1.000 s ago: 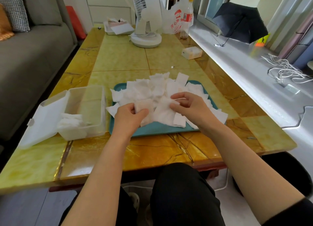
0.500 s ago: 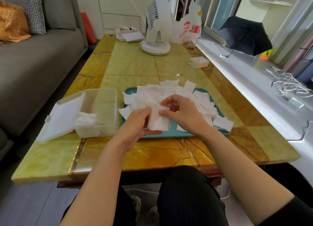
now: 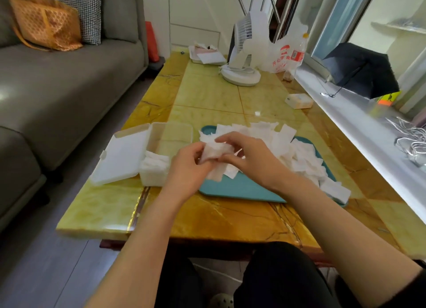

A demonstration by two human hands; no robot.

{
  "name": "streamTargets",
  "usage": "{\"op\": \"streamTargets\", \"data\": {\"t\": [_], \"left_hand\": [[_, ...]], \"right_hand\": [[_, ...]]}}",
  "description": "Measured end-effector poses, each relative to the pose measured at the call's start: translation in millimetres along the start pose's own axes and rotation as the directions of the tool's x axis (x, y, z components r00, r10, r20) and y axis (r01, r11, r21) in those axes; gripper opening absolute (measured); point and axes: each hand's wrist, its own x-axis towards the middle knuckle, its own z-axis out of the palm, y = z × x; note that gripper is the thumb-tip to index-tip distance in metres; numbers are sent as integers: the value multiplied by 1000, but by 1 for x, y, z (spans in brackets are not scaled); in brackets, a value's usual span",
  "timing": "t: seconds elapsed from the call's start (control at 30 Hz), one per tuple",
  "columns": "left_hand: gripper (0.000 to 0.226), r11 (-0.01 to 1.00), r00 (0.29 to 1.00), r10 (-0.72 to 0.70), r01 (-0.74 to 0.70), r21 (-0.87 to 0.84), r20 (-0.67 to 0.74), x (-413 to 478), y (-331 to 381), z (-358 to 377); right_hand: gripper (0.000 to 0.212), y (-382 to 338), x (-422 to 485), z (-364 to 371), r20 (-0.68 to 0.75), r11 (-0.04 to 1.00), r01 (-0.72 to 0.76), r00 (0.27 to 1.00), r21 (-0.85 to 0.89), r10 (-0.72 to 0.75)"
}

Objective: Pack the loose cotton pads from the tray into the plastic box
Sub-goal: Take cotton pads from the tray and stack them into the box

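Where the table [image 3: 230, 95] lies bare, beyond the tray [image 3: 235, 187] and along the near edge, enough room to move. Just left of the tray, the plastic box [image 3: 175, 132], lid [image 3: 122, 155] open outward (some pads inside already). Above the tray's left rim, left hand [image 3: 186, 167] and right hand [image 3: 253, 157] gripping one bunch of cotton pads [image 3: 216, 153]. Moved leftward since before, closer to the box.
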Motion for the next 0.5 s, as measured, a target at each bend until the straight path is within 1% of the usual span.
{"op": "streamTargets", "data": {"t": [0.07, 0.13, 0.2, 0.23, 0.3, 0.37, 0.43, 0.5], "left_hand": [[12, 992, 995, 63, -55, 109, -73, 1, -6, -20], [16, 958, 974, 136, -83, 275, -180, 0, -14, -42], [24, 922, 953, 172, -66, 382, -249, -2, -25, -63], [26, 906, 954, 158, -38, 421, -255, -3, -32, -71], [31, 869, 963, 115, 22, 495, -244, -5, -45, -82], [40, 830, 970, 53, 90, 551, -238, -7, -56, -87], [50, 817, 970, -6, 144, 558, -241, -10, -62, -87], [56, 808, 970, -36, 169, 564, -239, -9, -65, -86]], "right_hand": [[15, -7, 11, 8, -49, 999, 35, 998, -5, -35], [9, -12, 26, 18, -151, 999, 30, 988, -19, -33], [8, -17, 44, 30, -245, 999, 15, 969, -41, -25], [8, -20, 53, 37, -260, 998, 1, 965, -58, -16], [7, -21, 71, 52, -222, 991, -43, 975, -124, 14], [14, -22, 85, 71, -133, 967, -75, 990, -244, 43], [21, -23, 93, 87, -23, 935, -74, 997, -346, 70], [25, -24, 96, 102, 94, 919, -40, 992, -392, 84]]}}
